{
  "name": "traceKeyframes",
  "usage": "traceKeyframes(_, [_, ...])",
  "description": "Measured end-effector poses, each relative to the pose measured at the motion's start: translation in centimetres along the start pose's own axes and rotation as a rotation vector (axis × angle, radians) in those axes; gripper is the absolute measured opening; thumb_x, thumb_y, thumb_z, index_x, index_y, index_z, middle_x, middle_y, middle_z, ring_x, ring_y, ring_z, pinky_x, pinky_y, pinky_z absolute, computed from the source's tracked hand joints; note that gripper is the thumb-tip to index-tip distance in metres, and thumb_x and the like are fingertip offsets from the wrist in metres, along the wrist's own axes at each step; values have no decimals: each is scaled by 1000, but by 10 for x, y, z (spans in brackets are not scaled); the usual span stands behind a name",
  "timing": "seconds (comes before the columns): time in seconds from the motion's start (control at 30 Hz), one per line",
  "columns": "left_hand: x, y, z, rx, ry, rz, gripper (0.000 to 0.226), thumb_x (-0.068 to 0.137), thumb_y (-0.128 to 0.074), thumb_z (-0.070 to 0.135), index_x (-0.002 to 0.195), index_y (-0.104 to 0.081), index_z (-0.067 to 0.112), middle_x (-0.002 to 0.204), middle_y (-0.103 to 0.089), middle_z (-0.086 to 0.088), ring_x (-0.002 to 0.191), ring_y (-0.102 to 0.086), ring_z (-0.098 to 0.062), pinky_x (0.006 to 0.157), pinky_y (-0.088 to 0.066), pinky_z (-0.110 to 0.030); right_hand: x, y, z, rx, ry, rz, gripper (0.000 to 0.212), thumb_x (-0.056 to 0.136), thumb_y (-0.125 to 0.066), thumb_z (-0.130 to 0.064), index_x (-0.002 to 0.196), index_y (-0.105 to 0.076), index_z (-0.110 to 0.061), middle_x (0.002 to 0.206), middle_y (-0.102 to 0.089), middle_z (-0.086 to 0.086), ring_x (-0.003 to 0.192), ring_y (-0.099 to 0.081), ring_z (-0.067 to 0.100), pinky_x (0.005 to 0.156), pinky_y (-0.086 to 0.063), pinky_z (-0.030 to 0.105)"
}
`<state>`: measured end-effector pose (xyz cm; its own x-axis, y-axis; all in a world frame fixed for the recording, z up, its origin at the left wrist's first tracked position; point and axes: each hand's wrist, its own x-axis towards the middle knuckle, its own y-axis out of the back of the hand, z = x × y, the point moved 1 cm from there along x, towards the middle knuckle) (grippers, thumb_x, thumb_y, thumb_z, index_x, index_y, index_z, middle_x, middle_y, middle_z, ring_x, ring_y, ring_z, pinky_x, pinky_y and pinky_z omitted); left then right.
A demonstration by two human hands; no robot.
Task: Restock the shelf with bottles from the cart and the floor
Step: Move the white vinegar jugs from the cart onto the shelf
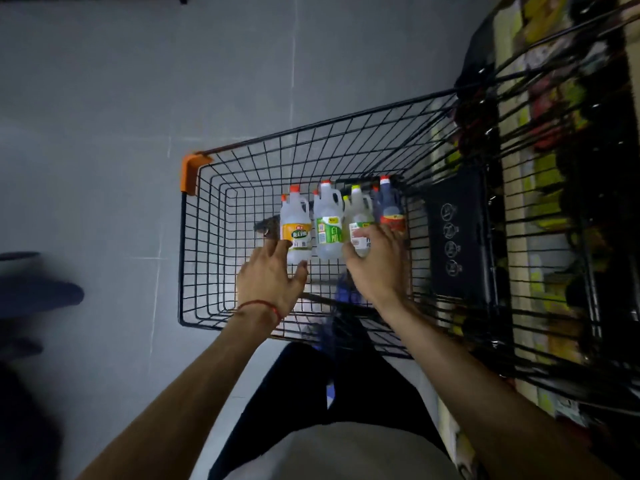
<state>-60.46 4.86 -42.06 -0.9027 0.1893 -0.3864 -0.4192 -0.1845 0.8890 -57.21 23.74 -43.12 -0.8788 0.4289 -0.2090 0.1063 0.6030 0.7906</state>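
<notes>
We are bent over the black wire cart [311, 125], which stands just beside the shelf [554, 188] on our right, close enough that anything lifted out needs only a short swing to its place. Four bottles sit in a row against the cart's far end, packed side by side so none can roll: a yellow-label bottle [298, 233], a green-label bottle [328, 232], a pale bottle [358, 207] and a dark bottle [389, 206]. We cannot tell for sure whether they stand or lie with caps pointing away. Our left hand [266, 277] is released, fingers spread at the yellow-label bottle's lower body with the thumb beneath its base, apparently shaping itself to close round it. Our right hand [375, 265] is grasping the pale bottle low down, thumb on one side and fingers curled across its label. We judge that we go in with both hands at once to carry two bottles per trip, and take them by the body because the handles near the caps lie farther off. The shelf's contents are too blurred to read, and the grey floor [104, 133] shows no bottles here.
</notes>
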Motion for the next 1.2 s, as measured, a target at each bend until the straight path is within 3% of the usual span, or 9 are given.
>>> traceKeyframes(0.2, [41,-49,-19,-83,166,-146,49,98,-51,53,139,-48,27,133,-54,0,122,-53,-26,90,-51,-50,30,-37,18,-14,-73,-77,24,90,-72,-39,106,-72,-21,112,-71,0,102,-63,25,82,-54,41])
traceKeyframes(0.27, [57,-70,-25,-147,222,-164,50,97,-54,52,139,-49,26,136,-54,-1,124,-53,-27,93,-50,-51,35,-56,27,-6,-87,-85,22,91,-73,-36,105,-72,-19,108,-71,3,97,-64,25,77,-52,35])
traceKeyframes(0.37, [85,-101,-32,-226,290,-216,56,96,-59,50,142,-46,19,139,-52,-5,127,-51,-29,98,-51,-53,40,-86,42,36,-141,-126,19,92,-72,-31,106,-70,-18,111,-66,2,94,-56,17,62,-35,19])
traceKeyframes(0.53, [131,-149,-34,-306,372,-198,72,90,-71,46,143,-38,10,138,-46,-12,127,-47,-32,96,-49,-51,47,-125,58,80,-103,-168,21,94,-72,-22,108,-69,-6,108,-66,9,97,-58,21,70,-39,20])
traceKeyframes(0.63, [155,-173,-38,-354,473,-156,91,82,-79,42,149,-30,7,146,-36,-15,132,-41,-35,102,-47,-54,53,-143,66,76,-163,-160,20,94,-71,-25,109,-68,-11,108,-63,3,91,-55,14,67,-34,10])
traceKeyframes(0.83, [179,-211,-48,-484,550,-134,116,72,-89,40,156,-15,10,149,-39,-14,137,-44,-36,108,-44,-58,65,-167,87,63,-204,-209,20,97,-67,-27,111,-67,-13,112,-63,5,96,-60,17,74,-51,26])
traceKeyframes(0.93, [183,-211,-56,-585,539,-110,100,67,-90,35,144,-30,12,135,-52,-9,120,-57,-30,96,-53,-48,67,-171,89,63,-220,-215,23,95,-69,-26,114,-65,-13,115,-63,5,99,-58,17,79,-54,33])
traceKeyframes(1.07, [189,-204,-67,-596,551,-151,83,62,-93,37,122,-42,13,106,-60,-1,89,-60,-21,77,-55,-36,75,-178,85,172,-237,-247,37,93,-72,-19,126,-58,-14,119,-59,-1,103,-54,12,81,-44,17])
traceKeyframes(1.2, [190,-197,-85,-604,552,-137,82,64,-94,34,124,-44,11,100,-57,3,82,-55,-13,59,-41,-21,90,-192,80,183,-230,-275,50,97,-69,-19,142,-51,-7,134,-56,11,120,-56,23,100,-50,37])
